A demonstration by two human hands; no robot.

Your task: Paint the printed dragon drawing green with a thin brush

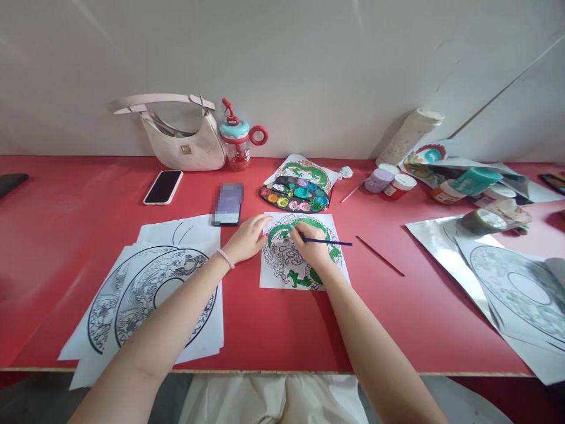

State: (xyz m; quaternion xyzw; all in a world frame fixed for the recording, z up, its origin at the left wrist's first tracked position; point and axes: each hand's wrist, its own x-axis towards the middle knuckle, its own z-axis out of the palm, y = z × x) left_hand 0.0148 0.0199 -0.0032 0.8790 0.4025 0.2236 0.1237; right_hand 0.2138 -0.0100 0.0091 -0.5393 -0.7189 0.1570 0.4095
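A white sheet with a line-drawn dragon [282,277], parts of it painted green, lies flat on the red table. My right hand [309,242] rests over it, fingers closed round a dark blue paintbrush [333,242] whose handle points right; the brush tip is hidden by the fingers. At the sheet's left edge lies my left hand [248,237], fingers stretched out and touching the paper, with a beaded bracelet at the wrist. Just behind the sheet sits a paint palette [293,196] with several colours in its wells, partly over a painted dragon picture [304,166].
Left are printed sheets [207,335], two phones [163,187] [228,204], a white handbag [185,147] and a straw cup [238,147]. Right lie a thin brush [380,256], paint jars [399,185], a murky water cup [481,222] and more sheets [512,282]. A wall [309,76] stands behind.
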